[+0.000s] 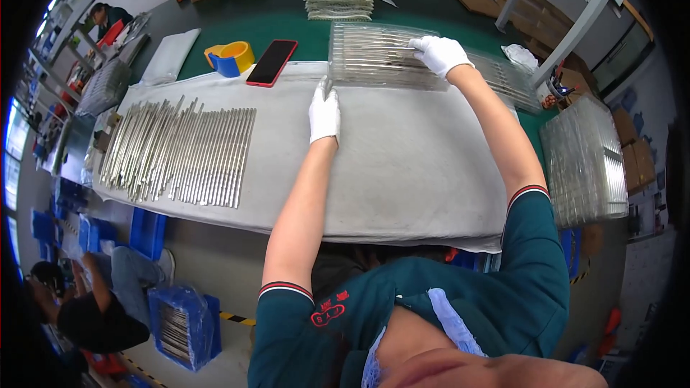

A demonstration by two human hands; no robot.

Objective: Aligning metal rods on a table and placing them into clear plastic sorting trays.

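A clear plastic tray [336, 49] holding a row of thin metal rods [374, 52] lies at the far side of the cloth-covered table. My right hand [440, 55], in a white glove, is over the tray's right half, its fingers closed on a slim metal rod [400, 48] that lies crosswise among the others. My left hand [325, 113], also gloved, rests on the grey cloth with its fingers stretched toward the tray's near left corner. Whether the fingertips press on the tray is hard to see. Many loose metal rods [180, 152] lie side by side on the cloth at left.
Beyond the cloth lie a red-edged phone [272, 63], a tape dispenser [231, 57] and a white packet [170, 56]. Stacked trays [338, 3] stand farther back. Wrapped trays [586, 162] are piled at right. A person [100, 309] sits at lower left beside a blue crate [208, 330].
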